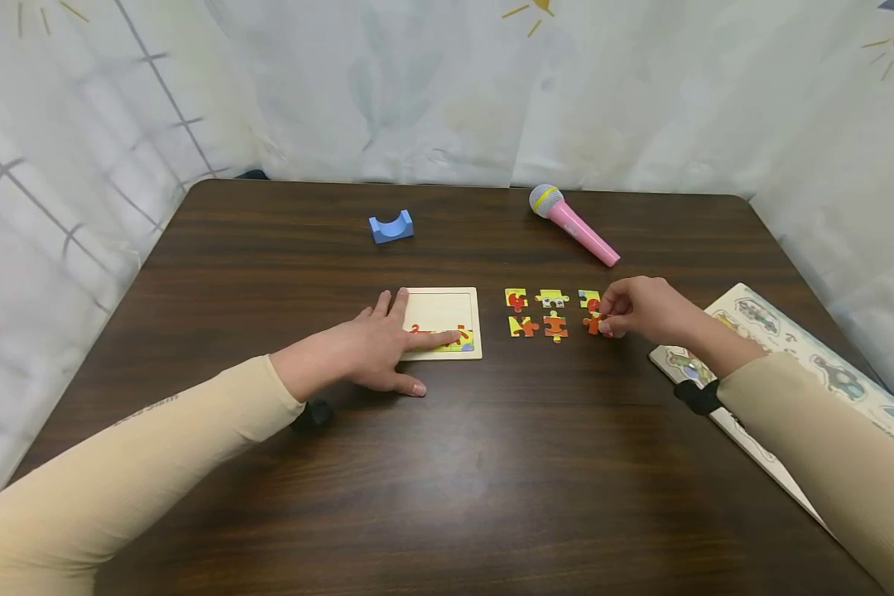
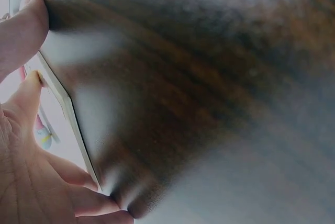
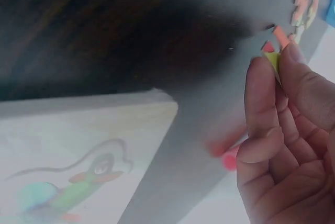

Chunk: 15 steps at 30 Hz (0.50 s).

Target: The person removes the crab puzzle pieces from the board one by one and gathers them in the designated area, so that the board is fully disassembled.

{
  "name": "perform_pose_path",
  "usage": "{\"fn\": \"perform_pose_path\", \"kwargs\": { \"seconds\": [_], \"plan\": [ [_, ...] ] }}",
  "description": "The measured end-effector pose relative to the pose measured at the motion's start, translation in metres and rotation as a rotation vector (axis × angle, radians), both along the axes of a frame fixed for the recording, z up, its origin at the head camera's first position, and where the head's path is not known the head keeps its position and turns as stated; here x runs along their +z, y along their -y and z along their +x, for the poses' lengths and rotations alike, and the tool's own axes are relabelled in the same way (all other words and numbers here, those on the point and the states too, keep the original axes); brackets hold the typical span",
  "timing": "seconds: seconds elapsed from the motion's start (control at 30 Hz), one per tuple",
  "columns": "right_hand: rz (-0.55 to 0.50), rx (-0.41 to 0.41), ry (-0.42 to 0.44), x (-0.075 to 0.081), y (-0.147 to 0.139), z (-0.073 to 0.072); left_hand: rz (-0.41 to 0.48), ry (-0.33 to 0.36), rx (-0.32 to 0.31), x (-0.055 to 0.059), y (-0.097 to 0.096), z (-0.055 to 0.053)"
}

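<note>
My left hand (image 1: pixel 367 346) rests with spread, straight fingers on a shallow wooden puzzle tray (image 1: pixel 441 303). Its index finger lies over the colourful pieces along the tray's lower edge and partly hides them; the thumb stretches out below the tray. To the right of the tray, my right hand (image 1: pixel 644 308) pinches a small red and yellow jigsaw piece (image 3: pixel 272 60) between thumb and index finger. That hand is at the right end of two short rows of pieces, which include a piece with eyes (image 1: pixel 552 299) and an orange piece (image 1: pixel 555 327).
A pink toy microphone (image 1: pixel 583 234) lies behind the loose pieces. Farther left stands a blue block with a curved notch (image 1: pixel 391 228). Large picture boards (image 1: pixel 805 364) lie at the right edge, under the right forearm. Curtains hang around the dark wooden table (image 1: pixel 447 463).
</note>
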State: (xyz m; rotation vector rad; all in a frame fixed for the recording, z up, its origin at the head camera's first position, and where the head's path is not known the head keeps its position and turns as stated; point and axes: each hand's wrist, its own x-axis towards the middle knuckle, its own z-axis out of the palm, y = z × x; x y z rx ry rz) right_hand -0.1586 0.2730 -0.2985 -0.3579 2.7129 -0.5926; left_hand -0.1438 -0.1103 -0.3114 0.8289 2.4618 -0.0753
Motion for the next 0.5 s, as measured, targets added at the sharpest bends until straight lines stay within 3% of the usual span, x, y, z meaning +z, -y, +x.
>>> {"fn": "perform_pose_path", "kwargs": {
  "seconds": [0.5],
  "plan": [
    [0.044,0.052,-0.066,-0.0085,0.0062,-0.0035,-0.007,-0.013,-0.017,0.0002,0.0002,-0.0010]
  ]
}}
